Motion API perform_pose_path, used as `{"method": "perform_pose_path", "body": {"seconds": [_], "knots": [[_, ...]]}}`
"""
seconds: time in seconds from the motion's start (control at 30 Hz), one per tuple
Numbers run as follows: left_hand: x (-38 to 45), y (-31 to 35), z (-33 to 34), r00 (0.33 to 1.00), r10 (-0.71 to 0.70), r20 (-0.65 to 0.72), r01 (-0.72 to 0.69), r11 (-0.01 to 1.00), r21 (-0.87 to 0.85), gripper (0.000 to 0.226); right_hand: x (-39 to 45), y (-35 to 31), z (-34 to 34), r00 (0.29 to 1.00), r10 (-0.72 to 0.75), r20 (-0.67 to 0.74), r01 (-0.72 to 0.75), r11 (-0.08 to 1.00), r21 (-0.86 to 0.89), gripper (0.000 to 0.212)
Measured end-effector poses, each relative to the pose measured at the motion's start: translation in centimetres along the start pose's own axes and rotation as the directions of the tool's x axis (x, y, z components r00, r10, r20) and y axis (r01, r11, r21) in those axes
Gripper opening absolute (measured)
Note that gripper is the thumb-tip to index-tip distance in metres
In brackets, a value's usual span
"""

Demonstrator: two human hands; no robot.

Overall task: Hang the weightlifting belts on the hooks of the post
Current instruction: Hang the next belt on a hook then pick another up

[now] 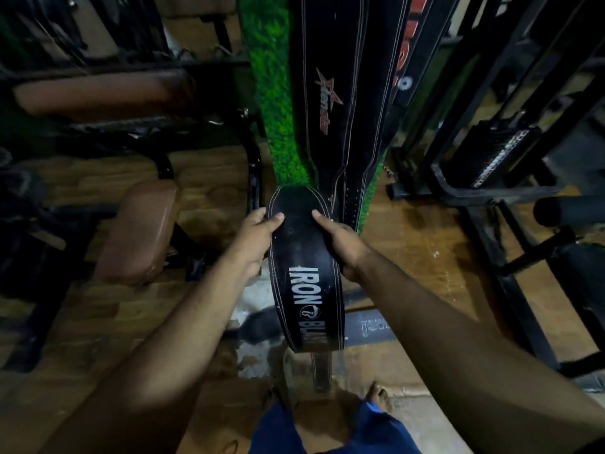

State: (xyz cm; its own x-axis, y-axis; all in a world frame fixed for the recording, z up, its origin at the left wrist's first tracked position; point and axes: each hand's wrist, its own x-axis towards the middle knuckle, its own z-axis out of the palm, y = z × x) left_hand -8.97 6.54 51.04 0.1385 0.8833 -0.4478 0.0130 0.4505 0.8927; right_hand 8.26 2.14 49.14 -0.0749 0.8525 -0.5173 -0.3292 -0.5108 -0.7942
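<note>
A person looks down at a black leather weightlifting belt point(302, 276), printed "IRON" in white, held out before a green post point(273, 103). The left hand point(257, 239) grips its left edge and the right hand point(340, 240) its right edge, thumbs lying on the top face, fingers curled underneath. The belt's rounded wide section points toward the post; a narrower strap end droops below. Another black belt point(337, 93) with a red star logo already hangs against the post. The hooks are out of view. The belt looks thick, stiff across its width and fairly heavy, so a hold on both edges seems sensible.
</note>
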Motion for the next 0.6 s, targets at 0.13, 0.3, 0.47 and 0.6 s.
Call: {"method": "perform_pose_path", "body": {"seconds": [0.13, 0.3, 0.47, 0.6], "knots": [[-2.9, 3.7, -0.4, 0.979, 0.186, 0.086, -0.189, 0.982, 0.023, 0.018, -3.0, -4.9, 1.8, 0.982, -0.187, 0.012, 0.187, 0.975, -0.117, 0.025], [-5.8, 7.3, -3.1, 0.959, 0.213, 0.185, -0.236, 0.965, 0.11, 0.018, -3.7, -8.3, 3.9, 0.898, -0.433, 0.077, 0.44, 0.883, -0.162, 0.013], [-6.4, 13.7, -2.2, 0.914, 0.399, 0.069, -0.401, 0.916, 0.016, 0.012, -4.6, -10.3, 5.9, 0.841, -0.507, 0.19, 0.54, 0.809, -0.234, 0.019], [-7.2, 15.3, -1.2, 0.864, 0.478, 0.161, -0.5, 0.851, 0.159, 0.02, -4.9, -13.6, 6.7, 0.866, -0.476, 0.152, 0.499, 0.846, -0.191, 0.029]]}}
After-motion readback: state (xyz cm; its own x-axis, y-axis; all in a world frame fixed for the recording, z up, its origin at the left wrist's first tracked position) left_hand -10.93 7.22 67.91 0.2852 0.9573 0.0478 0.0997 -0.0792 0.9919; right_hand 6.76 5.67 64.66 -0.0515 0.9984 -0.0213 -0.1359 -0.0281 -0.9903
